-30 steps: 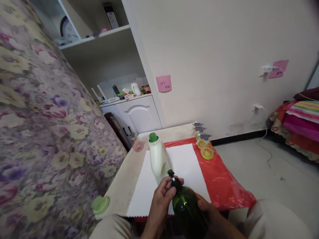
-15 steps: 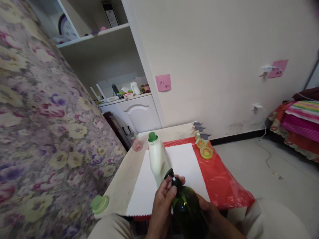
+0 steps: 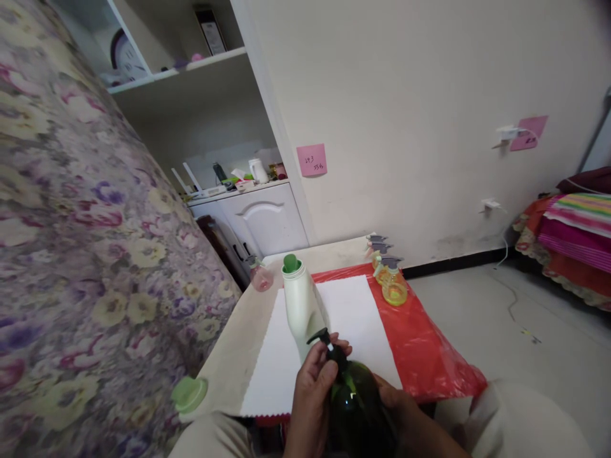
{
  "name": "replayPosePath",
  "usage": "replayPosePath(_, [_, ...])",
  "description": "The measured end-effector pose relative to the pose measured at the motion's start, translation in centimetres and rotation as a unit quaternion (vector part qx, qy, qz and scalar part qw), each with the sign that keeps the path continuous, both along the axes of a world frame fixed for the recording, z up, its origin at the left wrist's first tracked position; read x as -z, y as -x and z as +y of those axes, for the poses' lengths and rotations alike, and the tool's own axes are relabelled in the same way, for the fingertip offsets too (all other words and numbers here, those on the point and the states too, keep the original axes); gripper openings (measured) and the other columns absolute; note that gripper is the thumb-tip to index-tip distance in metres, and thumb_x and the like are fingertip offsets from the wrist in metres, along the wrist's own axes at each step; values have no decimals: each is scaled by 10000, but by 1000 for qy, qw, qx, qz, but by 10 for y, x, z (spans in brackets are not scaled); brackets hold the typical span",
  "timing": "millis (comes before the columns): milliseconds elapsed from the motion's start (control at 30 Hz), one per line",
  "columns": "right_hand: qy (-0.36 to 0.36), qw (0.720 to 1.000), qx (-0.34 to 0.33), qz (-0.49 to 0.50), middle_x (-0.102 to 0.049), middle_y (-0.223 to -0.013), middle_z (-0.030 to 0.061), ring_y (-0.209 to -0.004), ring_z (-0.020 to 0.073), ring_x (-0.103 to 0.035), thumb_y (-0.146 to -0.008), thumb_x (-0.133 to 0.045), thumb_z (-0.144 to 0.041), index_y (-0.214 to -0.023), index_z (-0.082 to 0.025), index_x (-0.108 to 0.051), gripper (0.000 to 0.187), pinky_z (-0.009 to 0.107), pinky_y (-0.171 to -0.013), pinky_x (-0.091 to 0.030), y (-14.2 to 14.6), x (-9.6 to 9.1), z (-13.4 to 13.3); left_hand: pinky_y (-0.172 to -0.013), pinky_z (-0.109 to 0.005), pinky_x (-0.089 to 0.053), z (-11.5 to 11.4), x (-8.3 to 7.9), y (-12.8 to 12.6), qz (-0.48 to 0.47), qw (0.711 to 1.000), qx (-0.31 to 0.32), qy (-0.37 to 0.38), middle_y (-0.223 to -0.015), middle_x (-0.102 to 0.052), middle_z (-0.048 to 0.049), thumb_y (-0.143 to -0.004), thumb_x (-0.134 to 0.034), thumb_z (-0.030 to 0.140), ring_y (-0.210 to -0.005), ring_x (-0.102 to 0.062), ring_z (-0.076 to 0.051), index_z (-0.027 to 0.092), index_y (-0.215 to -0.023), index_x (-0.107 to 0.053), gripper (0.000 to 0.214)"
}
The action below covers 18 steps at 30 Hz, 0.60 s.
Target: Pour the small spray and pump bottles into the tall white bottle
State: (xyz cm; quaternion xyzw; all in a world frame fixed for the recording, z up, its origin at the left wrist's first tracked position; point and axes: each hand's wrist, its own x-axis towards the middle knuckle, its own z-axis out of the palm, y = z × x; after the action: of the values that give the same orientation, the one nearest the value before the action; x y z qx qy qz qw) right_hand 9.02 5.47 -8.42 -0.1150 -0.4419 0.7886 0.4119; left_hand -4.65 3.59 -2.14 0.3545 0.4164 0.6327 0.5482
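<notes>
A dark green pump bottle is between my hands, close to my body at the table's front edge. My left hand is closed, its fingers around the collar under the black pump head. My right hand is wrapped round the bottle's body from the right side. Just beyond stands a white jug-like bottle with its mouth uncapped and a green spout inside. At the table's near left corner lies a light green cap.
White paper and a red plastic sheet cover part of the table. Yellow spray bottles stand along the right edge, a pink one at the left. A floral curtain hangs on the left; the wall is behind.
The pump head has turned slightly, its nozzle now pointing further left. The green bottle has dropped a little in my hands. Both hands keep their hold.
</notes>
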Motion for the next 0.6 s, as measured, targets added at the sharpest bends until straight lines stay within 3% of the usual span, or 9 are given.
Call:
replayPosePath(100, [46,995,-39,76,-685,-1136,82,-1099,326,-603,-632,-693,-527,-1273,-221,-558,723,442,-938,-459,3,-2,1,-748,-272,-494,2,2,0,6,999,-26,19,-958,-706,-80,-726,-767,326,-868,-649,-196,184,-999,-680,320])
replayPosePath(167, [70,991,-56,94,-697,-1106,72,-1097,325,-603,-618,-724,-483,-1242,-225,-585,689,437,-939,-460,1,4,2,-710,-263,-494,1,3,0,-5,1000,-3,26,-930,-706,-70,-731,-763,320,-819,-649,-184,191,-1003,-679,313])
replayPosePath(267, [127,985,-81,83,-722,-1015,80,-1061,342,-619,-661,-667,-567,-1118,-229,-661,569,460,-906,-483,-5,17,0,-692,-277,-499,-1,1,-1,-27,998,57,19,-972,-704,-83,-770,-724,337,-725,-645,-161,189,-1056,-672,326])
replayPosePath(367, [157,981,-89,77,-727,-949,77,-1015,348,-638,-675,-640,-586,-1029,-232,-690,503,480,-885,-495,-6,21,-2,-663,-273,-497,-4,-4,-3,-29,996,78,26,-1066,-691,-113,-798,-692,367,-685,-636,-147,183,-1139,-649,389])
replayPosePath(467, [129,983,-78,102,-724,-943,47,-979,324,-653,-644,-685,-511,-1093,-264,-664,514,462,-909,-484,-1,13,0,-660,-264,-488,-4,-6,-4,-27,997,71,30,-1127,-676,-133,-823,-665,378,-765,-640,-169,191,-1211,-606,436])
replayPosePath(600, [39,995,-58,64,-697,-1069,76,-996,327,-646,-657,-646,-591,-1237,-252,-578,675,470,-903,-472,2,1,2,-710,-257,-483,-1,-2,-3,-8,1000,11,-1,-1014,-696,-98,-806,-692,328,-815,-625,-168,174,-1024,-660,269])
